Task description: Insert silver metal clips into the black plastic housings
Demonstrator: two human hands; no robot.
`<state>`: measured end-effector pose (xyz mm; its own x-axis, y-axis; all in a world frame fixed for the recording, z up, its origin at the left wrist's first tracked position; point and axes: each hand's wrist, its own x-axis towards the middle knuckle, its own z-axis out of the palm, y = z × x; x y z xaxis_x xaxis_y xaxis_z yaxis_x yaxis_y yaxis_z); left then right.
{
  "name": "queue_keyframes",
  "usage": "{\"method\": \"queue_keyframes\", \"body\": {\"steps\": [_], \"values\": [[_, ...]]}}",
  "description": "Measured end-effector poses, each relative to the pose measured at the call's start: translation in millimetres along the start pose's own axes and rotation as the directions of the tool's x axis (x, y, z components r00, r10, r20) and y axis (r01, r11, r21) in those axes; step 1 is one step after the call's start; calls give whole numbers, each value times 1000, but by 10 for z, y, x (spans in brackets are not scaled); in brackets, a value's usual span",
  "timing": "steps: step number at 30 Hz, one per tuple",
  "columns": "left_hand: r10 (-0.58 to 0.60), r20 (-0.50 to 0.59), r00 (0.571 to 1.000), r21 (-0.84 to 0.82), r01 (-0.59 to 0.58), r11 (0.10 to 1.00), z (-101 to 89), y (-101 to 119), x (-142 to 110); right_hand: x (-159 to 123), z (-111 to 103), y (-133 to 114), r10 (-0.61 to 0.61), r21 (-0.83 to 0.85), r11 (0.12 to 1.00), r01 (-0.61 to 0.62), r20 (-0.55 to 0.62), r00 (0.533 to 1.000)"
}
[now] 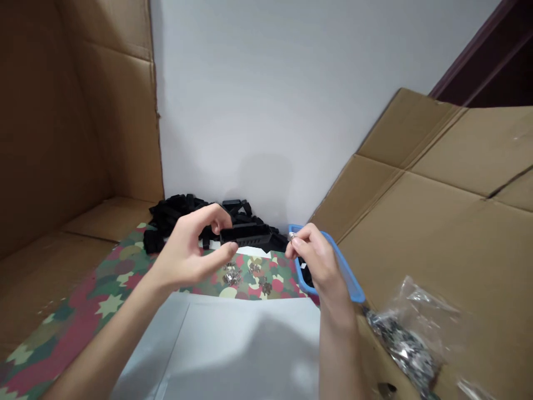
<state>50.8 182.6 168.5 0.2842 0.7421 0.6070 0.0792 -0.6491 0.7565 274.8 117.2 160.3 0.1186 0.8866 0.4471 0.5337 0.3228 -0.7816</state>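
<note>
My left hand (192,251) grips one end of a long black plastic part (252,235), holding it level above the patterned mat. At the part's right end, my right hand (313,256) pinches a small silver metal piece (292,237) between thumb and forefinger. Behind the hands lies a heap of similar black parts (177,216) against the white wall. Small silver metal pieces (245,276) are scattered on the mat below the held part.
A blue-rimmed tray (345,272) sits under my right wrist. A clear plastic bag of silver hardware (406,339) lies on the cardboard at lower right. Cardboard sheets (449,222) flank both sides. White paper (233,344) covers the near mat (83,311).
</note>
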Motion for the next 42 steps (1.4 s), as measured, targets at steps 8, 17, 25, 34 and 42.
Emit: {"method": "queue_keyframes", "body": {"steps": [8, 17, 25, 34, 42], "values": [[369, 80, 926, 459, -362, 811, 90, 138, -170, -136, -45, -136, 59, -89, 994, -56, 35, 998], [467, 122, 876, 514, -458, 725, 107, 186, -213, -114, -17, -166, 123, -166, 980, -108, 84, 989], [464, 141, 875, 526, -463, 714, 127, 178, -208, -110, -33, -150, 118, -114, 987, -109, 75, 990], [473, 138, 870, 545, -466, 697, 126, 224, -203, -67, 30, -195, 160, -217, 969, -122, 165, 973], [462, 151, 874, 541, -464, 701, 122, 204, -180, -23, -69, -96, 193, -181, 972, -150, 254, 948]]}}
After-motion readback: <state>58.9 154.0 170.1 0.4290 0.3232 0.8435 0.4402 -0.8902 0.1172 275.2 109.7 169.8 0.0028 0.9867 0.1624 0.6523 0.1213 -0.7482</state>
